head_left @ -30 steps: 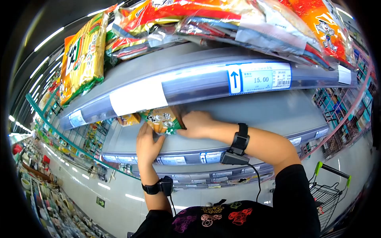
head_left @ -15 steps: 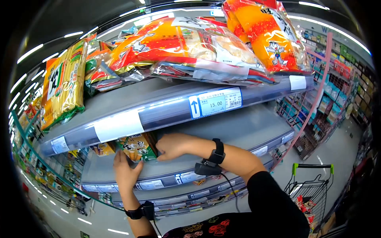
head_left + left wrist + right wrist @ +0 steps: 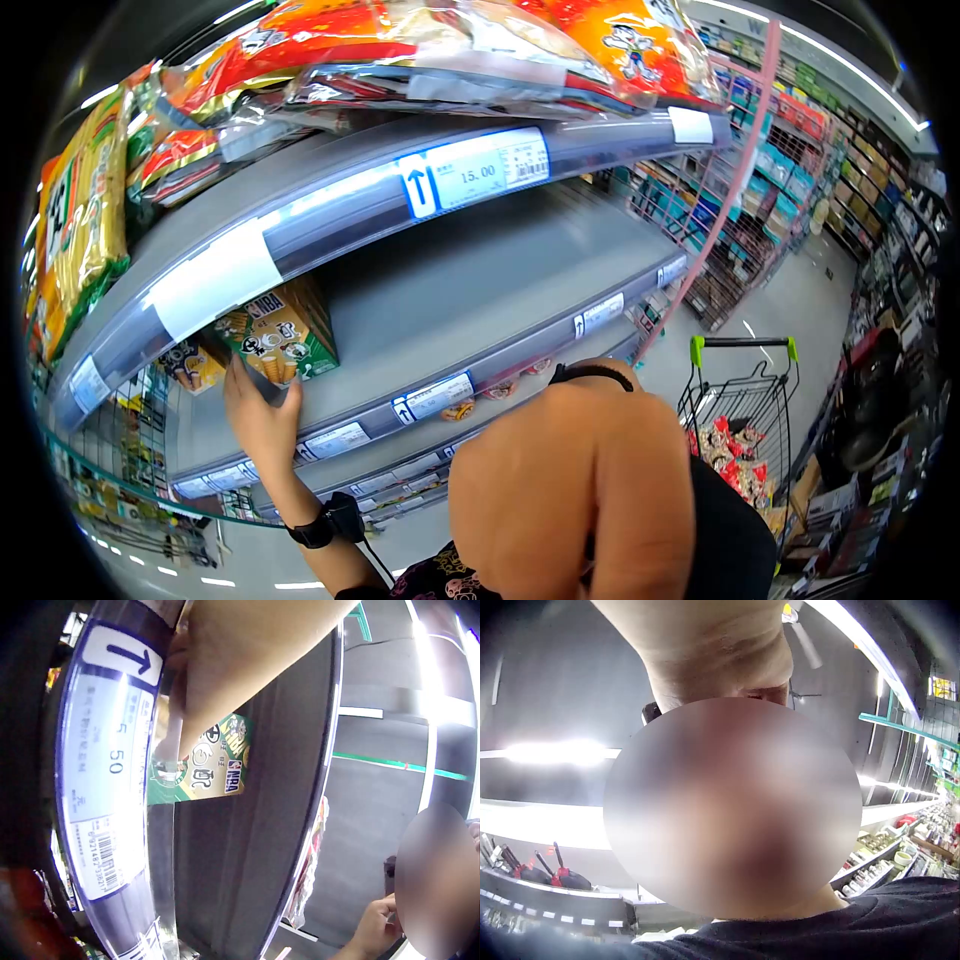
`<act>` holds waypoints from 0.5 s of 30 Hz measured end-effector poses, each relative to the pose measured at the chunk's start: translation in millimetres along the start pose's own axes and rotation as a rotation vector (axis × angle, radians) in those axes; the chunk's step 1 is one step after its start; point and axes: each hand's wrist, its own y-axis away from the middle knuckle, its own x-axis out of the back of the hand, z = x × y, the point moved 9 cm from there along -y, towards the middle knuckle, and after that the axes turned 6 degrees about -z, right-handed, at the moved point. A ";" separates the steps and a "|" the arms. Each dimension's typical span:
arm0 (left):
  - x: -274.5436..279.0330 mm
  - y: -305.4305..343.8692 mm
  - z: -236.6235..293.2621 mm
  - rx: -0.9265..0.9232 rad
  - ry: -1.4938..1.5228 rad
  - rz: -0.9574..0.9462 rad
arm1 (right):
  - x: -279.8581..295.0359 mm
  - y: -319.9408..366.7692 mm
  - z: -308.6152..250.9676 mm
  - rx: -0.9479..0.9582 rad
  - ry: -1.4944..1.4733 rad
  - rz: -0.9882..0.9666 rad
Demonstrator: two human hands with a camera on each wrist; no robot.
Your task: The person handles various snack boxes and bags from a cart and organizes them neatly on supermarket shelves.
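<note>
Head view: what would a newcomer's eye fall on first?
Probably the blurred right hand, looming close to the camera in the lower middle. Next, likely the orange-red bags heaped on the upper shelf. Then the green-and-gold box on the lower shelf at left, with the left hand by its front.

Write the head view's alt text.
A person's left hand is at a green-and-gold cardboard box on a flat grey shelf; a blurred right hand looms close. Orange-and-red plastic bags lie above; a black wire cart stands at right.
</note>
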 end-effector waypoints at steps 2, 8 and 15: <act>0.2 -0.3 0.6 0.011 -0.006 -0.002 | -1.0 5.5 2.2 -0.002 -0.081 0.033; 2.1 0.6 2.7 -0.024 0.074 0.034 | -7.2 3.5 1.7 0.064 -0.075 0.083; 38.4 23.6 4.5 -0.149 0.206 0.426 | -16.3 13.9 -0.9 0.350 -0.066 0.433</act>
